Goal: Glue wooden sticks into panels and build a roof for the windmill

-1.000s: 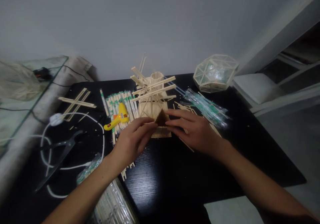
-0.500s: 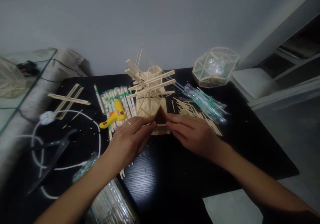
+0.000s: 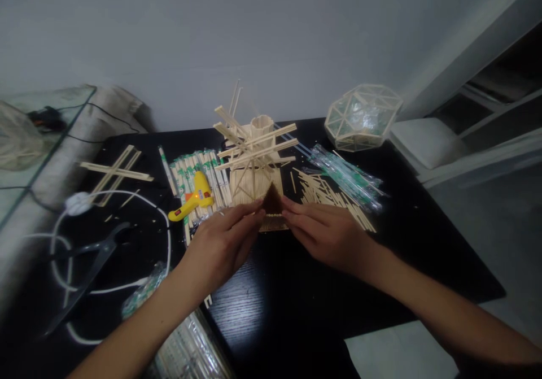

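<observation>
My left hand (image 3: 226,238) and my right hand (image 3: 324,226) meet at a small triangular roof piece (image 3: 272,199), brown inside. Fingers of each hand press on its two sloping sides, and the hands hide most of those outer faces. Just behind stands a wooden stick model (image 3: 256,184) with a ribbed base. Crossed stick blades (image 3: 254,144) and a round stick tower (image 3: 262,123) rise from it. Left of my left hand, a yellow glue gun (image 3: 195,197) lies on wrapped chopsticks (image 3: 214,164).
Pliers (image 3: 99,255) and a white cable (image 3: 170,243) lie at left near crossed sticks (image 3: 116,170). Loose sticks (image 3: 326,190) and plastic wrappers (image 3: 349,173) are at right. A faceted stick frame (image 3: 363,116) stands behind. Packed chopsticks (image 3: 190,345) sit in front.
The view has tilted up very slightly, so things sit a little lower. Both hands keep their hold on the roof piece.
</observation>
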`<state>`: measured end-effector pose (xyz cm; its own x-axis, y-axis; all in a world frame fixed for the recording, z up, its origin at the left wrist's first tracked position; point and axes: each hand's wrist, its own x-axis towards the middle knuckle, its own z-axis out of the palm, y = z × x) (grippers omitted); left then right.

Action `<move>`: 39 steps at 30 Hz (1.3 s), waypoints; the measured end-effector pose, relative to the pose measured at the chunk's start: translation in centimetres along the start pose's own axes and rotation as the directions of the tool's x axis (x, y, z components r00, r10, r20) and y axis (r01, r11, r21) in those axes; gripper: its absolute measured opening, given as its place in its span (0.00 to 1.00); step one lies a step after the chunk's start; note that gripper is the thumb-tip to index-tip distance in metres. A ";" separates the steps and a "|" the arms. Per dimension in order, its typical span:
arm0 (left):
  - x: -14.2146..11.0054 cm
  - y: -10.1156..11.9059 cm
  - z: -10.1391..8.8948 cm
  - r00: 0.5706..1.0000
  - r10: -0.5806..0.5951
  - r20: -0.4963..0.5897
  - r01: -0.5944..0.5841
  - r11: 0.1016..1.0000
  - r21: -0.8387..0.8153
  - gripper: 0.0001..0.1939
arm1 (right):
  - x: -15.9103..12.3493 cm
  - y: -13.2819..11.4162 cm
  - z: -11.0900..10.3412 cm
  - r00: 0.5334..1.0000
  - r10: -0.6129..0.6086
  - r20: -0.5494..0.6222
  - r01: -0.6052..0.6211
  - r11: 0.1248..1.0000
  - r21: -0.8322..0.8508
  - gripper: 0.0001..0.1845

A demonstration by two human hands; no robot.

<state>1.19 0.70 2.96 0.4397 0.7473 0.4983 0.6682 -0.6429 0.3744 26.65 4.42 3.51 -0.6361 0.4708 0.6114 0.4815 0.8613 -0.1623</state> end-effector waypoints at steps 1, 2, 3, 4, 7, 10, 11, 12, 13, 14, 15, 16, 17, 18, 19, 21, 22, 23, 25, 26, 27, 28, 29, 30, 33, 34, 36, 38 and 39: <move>-0.1 0.0 0.0 1.000 -0.005 0.000 0.005 1.000 -0.011 0.13 | 0.0 0.0 0.0 1.000 0.005 0.003 -0.005 1.000 0.001 0.09; -0.2 0.0 0.1 1.000 -0.009 0.002 0.009 1.000 -0.015 0.13 | -0.1 0.0 0.0 1.000 0.011 0.006 -0.011 1.000 0.000 0.09; -0.3 0.1 0.1 1.000 -0.013 0.004 0.013 1.000 -0.013 0.14 | -0.1 0.0 0.0 1.000 0.015 0.007 -0.015 1.000 -0.002 0.10; -0.3 0.1 0.2 1.000 -0.015 0.003 0.015 1.000 -0.009 0.14 | -0.1 -0.1 0.0 1.000 0.017 0.009 -0.017 1.000 -0.007 0.10; -0.4 0.0 0.2 1.000 -0.022 0.008 0.022 1.000 -0.007 0.14 | -0.2 -0.1 0.0 1.000 0.007 0.027 -0.006 0.999 -0.046 0.11; -0.4 0.1 0.2 1.000 -0.022 0.020 0.023 0.999 -0.025 0.15 | -0.2 -0.2 0.0 0.999 0.006 0.044 -0.003 0.998 -0.069 0.11; -0.4 0.1 0.3 1.000 -0.020 0.022 0.021 0.999 -0.030 0.15 | -0.3 -0.2 0.0 0.999 0.012 0.046 -0.009 0.998 -0.065 0.11; -0.4 0.2 0.3 1.000 -0.020 0.021 0.021 0.999 -0.034 0.15 | -0.3 -0.2 0.0 0.999 0.018 0.049 -0.015 0.998 -0.057 0.11; -0.5 0.2 0.3 1.000 -0.023 0.019 0.024 0.999 -0.038 0.15 | -0.4 -0.2 0.0 0.998 0.025 0.051 -0.023 0.999 -0.048 0.11; -0.5 0.2 0.3 0.999 -0.029 0.015 0.030 0.999 -0.043 0.15 | -0.4 -0.2 0.1 0.998 0.033 0.047 -0.031 0.999 -0.041 0.12; -0.5 0.2 0.2 0.999 -0.036 0.013 0.037 0.998 -0.056 0.16 | -0.5 -0.2 0.1 0.998 0.042 0.043 -0.040 0.999 -0.035 0.12; -0.5 0.0 0.1 0.999 -0.041 0.015 0.042 0.996 -0.077 0.16 | -0.5 -0.3 0.1 0.998 0.050 0.042 -0.049 0.998 -0.031 0.12; -0.5 -0.2 -0.1 0.999 -0.041 0.015 0.042 0.994 -0.103 0.16 | -0.5 -0.3 0.1 0.998 0.057 0.039 -0.056 0.998 -0.029 0.13; -0.4 -0.6 -0.3 0.999 -0.041 0.004 0.041 0.991 -0.125 0.15 | -0.5 -0.3 0.1 0.997 0.062 0.039 -0.060 0.998 -0.030 0.13; -0.2 -1.0 -0.7 0.999 -0.046 -0.015 0.043 0.990 -0.136 0.15 | -0.5 -0.4 0.1 0.997 0.063 0.043 -0.061 0.998 -0.035 0.13; 0.3 -2.1 -1.3 0.987 -0.106 -0.123 0.096 0.992 -0.087 0.13 | -0.5 -0.5 0.1 0.997 0.057 0.056 -0.054 0.997 -0.052 0.13; 0.6 -2.6 -1.4 0.971 -0.157 -0.178 0.153 0.987 -0.039 0.14 | -0.4 -0.5 0.1 0.997 0.053 0.059 -0.049 0.997 -0.062 0.13; 0.8 -3.1 -1.5 0.948 -0.215 -0.236 0.225 0.974 0.017 0.17 | -0.4 -0.5 0.0 0.997 0.048 0.061 -0.044 0.997 -0.069 0.13; 1.2 -3.9 -1.3 0.894 -0.334 -0.298 0.378 0.920 0.107 0.28 | -0.4 -0.5 0.0 0.997 0.044 0.058 -0.039 0.997 -0.073 0.13; 1.4 -4.1 -1.0 0.879 -0.391 -0.272 0.439 0.887 0.144 0.31 | -0.4 -0.5 0.0 0.997 0.044 0.059 -0.040 0.997 -0.070 0.13; 1.4 -4.2 -0.7 0.873 -0.444 -0.204 0.479 0.860 0.178 0.30 | -0.4 -0.5 0.0 0.997 0.049 0.062 -0.045 0.997 -0.065 0.14; 1.4 -4.2 -0.5 0.865 -0.489 -0.113 0.502 0.839 0.210 0.26 | -0.5 -0.5 0.0 0.996 0.055 0.066 -0.051 0.997 -0.059 0.14; 1.4 -4.2 -0.3 0.853 -0.521 -0.022 0.511 0.826 0.238 0.22 | -0.5 -0.5 0.0 0.995 0.062 0.072 -0.059 0.997 -0.051 0.15; 1.3 -4.1 -0.2 0.840 -0.541 0.049 0.512 0.819 0.258 0.20 | -0.5 -0.5 0.0 0.995 0.068 0.077 -0.065 0.997 -0.041 0.15; 1.1 -3.9 -0.5 0.825 -0.559 0.085 0.518 0.808 0.281 0.22 | -0.6 -0.5 0.1 0.995 0.078 0.066 -0.078 0.997 -0.012 0.15; 1.0 -3.9 -0.7 0.827 -0.557 0.072 0.518 0.806 0.285 0.22 | -0.6 -0.5 0.1 0.995 0.077 0.059 -0.077 0.997 -0.006 0.15; 0.8 -4.1 -1.1 0.834 -0.549 0.061 0.510 0.808 0.293 0.24 | -0.6 -0.5 0.2 0.995 0.082 0.051 -0.082 0.997 -0.002 0.15; 0.7 -4.3 -1.4 0.845 -0.533 0.043 0.500 0.817 0.288 0.24 | -0.7 -0.5 0.3 0.995 0.088 0.048 -0.089 0.996 0.002 0.16; 0.6 -4.3 -1.6 0.852 -0.522 0.026 0.496 0.824 0.275 0.24 | -0.7 -0.5 0.3 0.995 0.089 0.046 -0.090 0.996 0.004 0.16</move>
<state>-2.40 3.66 2.84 0.0418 0.9771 0.2087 0.9334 -0.1126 0.3406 26.68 3.72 2.93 -0.6178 0.5541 0.5579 0.5344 0.8164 -0.2191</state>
